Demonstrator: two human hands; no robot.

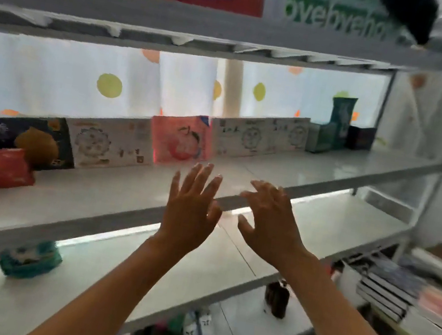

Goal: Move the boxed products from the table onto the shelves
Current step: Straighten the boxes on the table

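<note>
Both my left hand (192, 206) and right hand (270, 223) hang released, empty, mid-frame before the pink box (180, 142) — placing looks done, so next I'd fetch another box from the table.

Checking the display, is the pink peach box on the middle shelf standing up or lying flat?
Standing up: the pink peach box shows its printed front, leaning slightly back.

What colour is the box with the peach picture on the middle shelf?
Pink, with a red-pink peach drawing: the peach box, seen in the head view.
</note>
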